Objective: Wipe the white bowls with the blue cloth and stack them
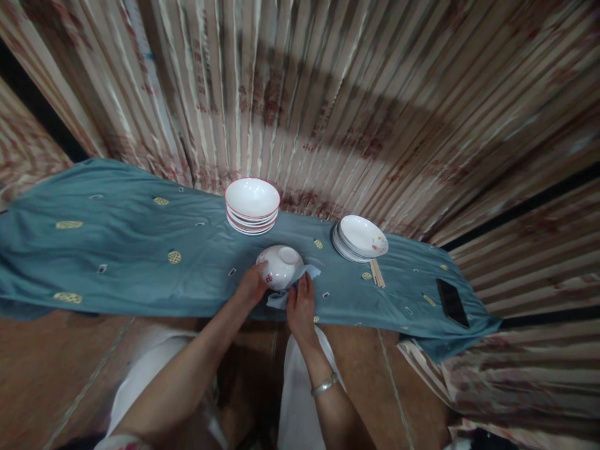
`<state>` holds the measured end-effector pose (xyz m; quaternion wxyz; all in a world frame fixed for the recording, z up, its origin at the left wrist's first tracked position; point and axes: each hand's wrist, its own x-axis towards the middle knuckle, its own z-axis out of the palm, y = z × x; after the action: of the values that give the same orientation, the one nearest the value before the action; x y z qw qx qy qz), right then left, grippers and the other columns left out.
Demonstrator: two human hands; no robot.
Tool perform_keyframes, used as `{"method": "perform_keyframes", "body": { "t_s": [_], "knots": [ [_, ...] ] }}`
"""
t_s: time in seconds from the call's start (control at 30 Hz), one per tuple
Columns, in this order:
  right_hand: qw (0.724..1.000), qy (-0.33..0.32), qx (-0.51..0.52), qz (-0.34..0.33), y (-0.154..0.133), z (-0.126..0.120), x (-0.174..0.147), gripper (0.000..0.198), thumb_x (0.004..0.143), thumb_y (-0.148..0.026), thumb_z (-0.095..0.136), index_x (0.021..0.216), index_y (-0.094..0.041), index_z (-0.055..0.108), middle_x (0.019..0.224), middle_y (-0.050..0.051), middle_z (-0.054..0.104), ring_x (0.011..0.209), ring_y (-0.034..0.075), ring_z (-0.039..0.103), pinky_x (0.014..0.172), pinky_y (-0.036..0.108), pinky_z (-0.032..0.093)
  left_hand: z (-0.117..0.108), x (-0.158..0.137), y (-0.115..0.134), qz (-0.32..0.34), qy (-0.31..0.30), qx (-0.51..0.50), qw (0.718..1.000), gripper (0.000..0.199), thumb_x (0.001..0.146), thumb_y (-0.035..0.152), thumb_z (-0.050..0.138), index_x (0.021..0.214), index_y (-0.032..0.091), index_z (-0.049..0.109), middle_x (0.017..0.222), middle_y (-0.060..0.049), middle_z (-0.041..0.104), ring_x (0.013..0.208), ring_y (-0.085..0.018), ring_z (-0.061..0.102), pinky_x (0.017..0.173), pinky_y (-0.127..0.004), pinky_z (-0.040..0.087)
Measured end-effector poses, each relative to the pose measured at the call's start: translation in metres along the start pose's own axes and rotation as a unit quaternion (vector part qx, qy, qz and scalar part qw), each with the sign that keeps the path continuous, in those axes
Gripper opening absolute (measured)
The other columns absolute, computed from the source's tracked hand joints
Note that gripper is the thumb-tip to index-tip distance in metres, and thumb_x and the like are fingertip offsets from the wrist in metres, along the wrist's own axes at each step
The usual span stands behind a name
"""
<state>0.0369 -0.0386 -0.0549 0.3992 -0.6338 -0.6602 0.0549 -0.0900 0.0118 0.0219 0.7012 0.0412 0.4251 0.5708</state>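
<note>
A white bowl [281, 265] with red marks is tipped over, its foot ring facing up, near the front edge of the cloth-covered table. My left hand [253, 284] grips the bowl's left side. On the other side, my right hand [301, 303] presses a pale blue cloth [279, 300] against the bowl's outer wall, with a corner of the cloth sticking out past the fingers. The bowl's rim is mostly hidden by the hands and cloth.
A stack of red-rimmed bowls [252, 206] stands behind. To the right are stacked floral dishes [360, 237], chopsticks [377, 274] and a black phone [452, 302]. A teal tablecloth [131, 250] covers the narrow table; a pleated curtain [300, 94] hangs along its back.
</note>
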Motion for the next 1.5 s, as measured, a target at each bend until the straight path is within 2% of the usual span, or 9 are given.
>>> {"method": "perform_keyframes", "body": {
  "t_s": [0.23,0.4,0.6,0.8,0.93,1.1,1.23,1.37,1.5],
  "knots": [
    [1.0,-0.002,-0.008,-0.014,-0.009,-0.019,0.0,0.041,0.088,-0.011,0.036,0.119,-0.013,0.063,0.125,0.019,0.063,0.119,0.026,0.059,0.102,0.044,0.048,0.002,-0.002,-0.002,0.04,-0.049,0.003,0.998,0.027,0.077,0.001,0.054,0.099,0.007,0.07,0.078,-0.008,0.075,0.079,-0.021,0.072,0.079,-0.031,0.056],
    [0.995,-0.037,0.084,-0.033,-0.023,-0.035,0.011,0.039,0.085,-0.009,0.035,0.103,-0.017,0.068,0.109,0.012,0.07,0.105,0.021,0.065,0.096,0.034,0.05,0.002,-0.004,-0.005,0.053,-0.068,-0.008,0.996,0.027,0.07,-0.001,0.059,0.094,0.008,0.069,0.077,-0.006,0.075,0.066,-0.016,0.068,0.066,-0.025,0.054],
    [0.993,0.006,0.113,-0.018,-0.019,-0.043,0.045,0.043,0.087,-0.014,0.038,0.121,-0.015,0.063,0.126,0.016,0.065,0.12,0.026,0.058,0.106,0.045,0.044,-0.003,-0.003,-0.01,0.054,-0.085,-0.006,0.995,0.035,0.063,0.002,0.066,0.097,0.01,0.067,0.08,-0.005,0.076,0.076,-0.02,0.071,0.074,-0.031,0.057],
    [0.988,-0.091,0.025,-0.12,-0.024,-0.026,0.086,0.033,0.095,-0.025,0.044,0.118,-0.014,0.065,0.122,0.018,0.066,0.121,0.028,0.057,0.111,0.049,0.039,-0.009,0.006,-0.015,0.068,-0.114,-0.007,0.991,0.04,0.061,0.006,0.072,0.099,0.015,0.067,0.088,-0.004,0.076,0.084,-0.021,0.071,0.081,-0.031,0.056],
    [0.979,-0.107,-0.003,-0.172,-0.032,-0.023,0.086,0.032,0.093,-0.016,0.047,0.119,-0.014,0.065,0.12,0.017,0.067,0.119,0.027,0.058,0.113,0.049,0.038,-0.01,0.009,-0.016,0.073,-0.118,-0.006,0.99,0.044,0.057,0.008,0.075,0.1,0.012,0.066,0.086,-0.005,0.076,0.085,-0.022,0.071,0.082,-0.033,0.054],
    [0.985,-0.094,0.034,-0.143,-0.034,-0.031,0.071,0.038,0.089,-0.006,0.04,0.115,-0.014,0.067,0.12,0.016,0.068,0.116,0.026,0.06,0.107,0.045,0.044,-0.007,0.004,-0.017,0.097,-0.118,0.009,0.988,0.05,0.049,0.013,0.079,0.097,0.011,0.065,0.077,-0.004,0.073,0.077,-0.023,0.07,0.078,-0.035,0.054],
    [0.99,-0.054,0.089,-0.092,-0.03,-0.044,0.063,0.039,0.087,-0.009,0.041,0.116,-0.015,0.067,0.118,0.014,0.069,0.114,0.026,0.061,0.102,0.042,0.046,0.001,-0.001,-0.02,0.143,-0.115,0.04,0.982,0.051,0.048,0.019,0.081,0.096,0.013,0.063,0.077,-0.001,0.071,0.07,-0.018,0.066,0.075,-0.033,0.052],
    [0.987,-0.024,0.157,-0.027,-0.027,-0.06,0.06,0.039,0.087,-0.017,0.041,0.116,-0.014,0.067,0.115,0.013,0.071,0.106,0.025,0.064,0.096,0.039,0.048,0.011,-0.007,-0.023,0.24,-0.104,0.143,0.955,0.045,0.054,0.023,0.076,0.096,0.016,0.061,0.078,0.001,0.069,0.069,-0.016,0.063,0.071,-0.031,0.05],
    [0.981,-0.024,0.186,0.055,-0.025,-0.073,0.056,0.034,0.088,-0.027,0.043,0.106,-0.014,0.069,0.093,0.009,0.073,0.082,0.021,0.064,0.08,0.033,0.049,0.013,-0.01,-0.025,0.352,-0.106,0.335,0.867,0.037,0.066,0.022,0.067,0.102,0.018,0.062,0.086,-0.001,0.07,0.077,-0.02,0.064,0.076,-0.034,0.052]
  ]
}}
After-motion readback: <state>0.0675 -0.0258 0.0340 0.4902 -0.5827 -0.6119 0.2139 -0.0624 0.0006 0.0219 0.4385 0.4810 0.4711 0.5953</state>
